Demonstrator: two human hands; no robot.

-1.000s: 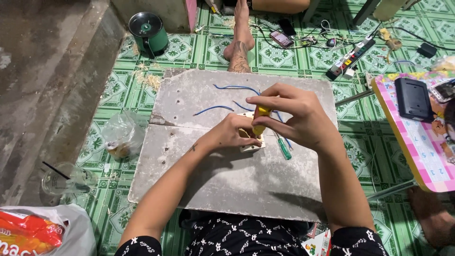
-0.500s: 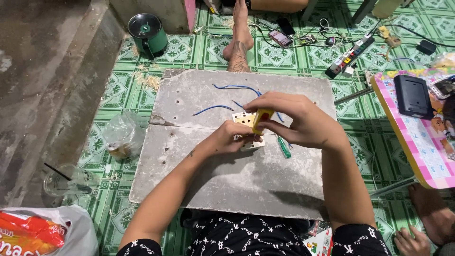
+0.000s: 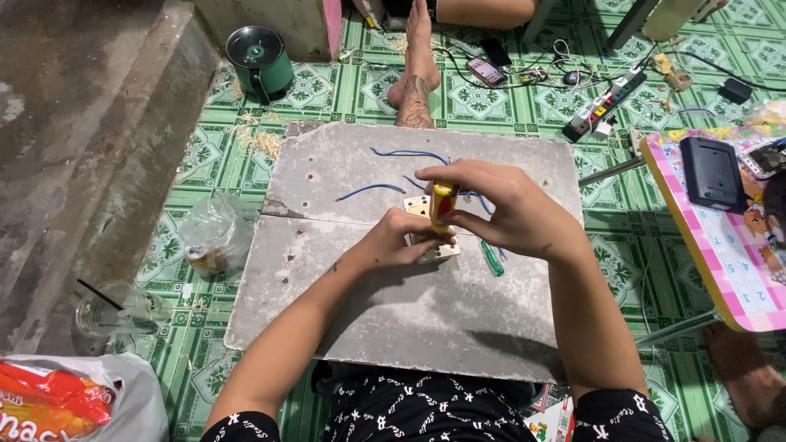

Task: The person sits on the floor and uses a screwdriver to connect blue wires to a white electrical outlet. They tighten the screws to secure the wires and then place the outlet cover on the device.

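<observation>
Head view. Slab (image 3: 393, 319), grey and drilled with small holes, lies on the green tiled floor (image 3: 205, 164) across the person's lap. Left hand (image 3: 401, 241) pins a small white socket (image 3: 419, 205) to the slab, near its middle; grip closed on the socket's lower edge. Right hand (image 3: 499, 209) wraps a yellow-handled screwdriver (image 3: 443, 199); grip closed on it, tool upright, tip down at the socket face.

Change against the two prior frames: a second ago the right hand held the yellow tool higher and clear of the socket; half a second ago it was coming down; now the handle stands directly over the socket. Judgement: tip is likely seated on a screw, so driving is in hand; contact itself is hidden by fingers.

Blue wires (image 3: 409, 154) run from under the hands toward the slab's far edge. A green tool (image 3: 492, 258) lies on the slab just right of the socket, untouched.

Surroundings: plastic bag (image 3: 213, 237) left of the slab, green pot (image 3: 258, 56) beyond it, power strip (image 3: 606, 102) on the floor, another person's foot (image 3: 413, 74) at the slab's far edge.
</observation>
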